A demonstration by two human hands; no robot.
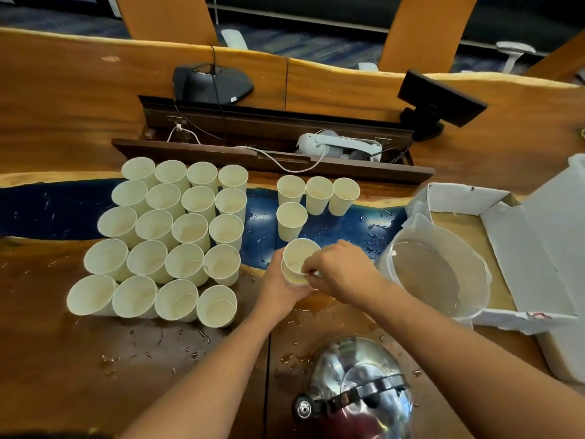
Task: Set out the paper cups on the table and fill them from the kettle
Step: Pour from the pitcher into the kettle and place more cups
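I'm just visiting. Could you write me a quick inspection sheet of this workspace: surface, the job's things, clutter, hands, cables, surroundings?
Surface: wooden table with a blue strip, wet with droplets.
Job's things: block of twenty paper cups at left; four more cups at centre; steel kettle near edge.
Clutter: clear plastic jug on an open white box.
Hands: left hand holds nested cups; right hand pinches the top cup's rim.
Cables: white cable and black cables in the table's recess.
Surroundings: two black devices, chair backs beyond.
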